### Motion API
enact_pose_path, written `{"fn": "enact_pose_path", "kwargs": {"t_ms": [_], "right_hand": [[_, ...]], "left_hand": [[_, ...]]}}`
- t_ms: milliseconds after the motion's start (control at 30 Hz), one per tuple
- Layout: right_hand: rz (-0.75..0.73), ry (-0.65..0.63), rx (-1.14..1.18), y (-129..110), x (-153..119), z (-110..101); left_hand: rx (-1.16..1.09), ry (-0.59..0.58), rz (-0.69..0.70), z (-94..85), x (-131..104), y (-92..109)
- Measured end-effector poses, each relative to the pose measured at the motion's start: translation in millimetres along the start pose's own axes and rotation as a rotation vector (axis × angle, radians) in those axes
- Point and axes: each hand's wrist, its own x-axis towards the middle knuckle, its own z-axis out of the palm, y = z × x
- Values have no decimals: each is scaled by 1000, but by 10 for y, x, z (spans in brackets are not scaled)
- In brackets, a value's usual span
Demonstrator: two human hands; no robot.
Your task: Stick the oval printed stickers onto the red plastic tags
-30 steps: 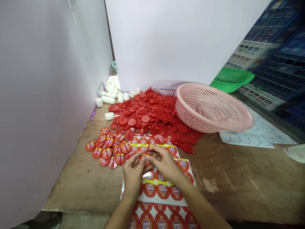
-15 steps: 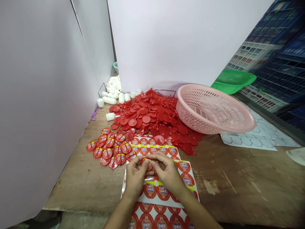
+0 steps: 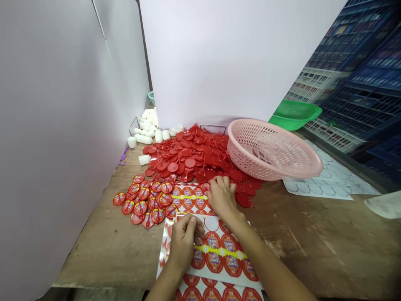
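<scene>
My right hand (image 3: pixel 222 195) reaches to the front edge of the pile of plain red discs (image 3: pixel 200 154), its fingertips bent down beside a pale red disc; whether they grip one cannot be made out. Over the upper left of the sticker sheet (image 3: pixel 216 253) is my left hand (image 3: pixel 185 234), with its fingers curled and what they hold, if anything, hidden. The sheet carries round red stickers with a yellow band, and a blank round gap shows near its top. To the left lie several red discs with stickers (image 3: pixel 140 207) in a loose heap.
A pink basket (image 3: pixel 272 152) leans tilted at the right of the pile, with a green basin (image 3: pixel 294 115) behind. White containers (image 3: pixel 144 139) stand at the back left. White panels rise behind and left. Used sheets (image 3: pixel 316 188) lie on the right.
My hands have moved apart: the right went forward to the red pile, the left stayed low over the sheet. The stickered disc between them is no longer there. The camera view has shifted slightly.
</scene>
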Motion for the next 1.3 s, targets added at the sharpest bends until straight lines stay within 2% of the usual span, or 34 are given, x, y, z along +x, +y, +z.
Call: {"fn": "enact_pose_path", "kwargs": {"t_ms": [67, 167, 233, 300, 367, 433, 500, 600, 867, 1033, 1300], "right_hand": [[-38, 23, 65, 48, -85, 2], [-157, 52, 320, -57, -326, -30], [-306, -15, 438, -155, -528, -84], [-411, -77, 492, -158, -710, -148], [-343, -62, 435, -15, -836, -201], [-188, -40, 259, 225, -899, -227], [-118, -91, 144, 457, -919, -221], [-151, -118, 147, 636, -910, -175], [-360, 15, 258, 683, -855, -53], [-523, 122, 234, 716, -849, -53], [-541, 150, 231, 727, -872, -47]], "left_hand": [[-23, 29, -1, 0, 19, 5], [-71, 51, 10, -16, 48, -1], [-85, 71, 46, -34, 71, -9], [-100, 98, 45, -52, 94, -10], [-132, 101, -16, -62, 110, 0], [-152, 83, -75, -62, 113, 17], [-121, 70, -80, -55, 107, 30], [-37, 58, -37, -42, 88, 29], [136, -64, 46, -10, 38, -37], [84, -94, 26, -3, 71, -72], [97, -121, 35, -13, 80, -82]]}}
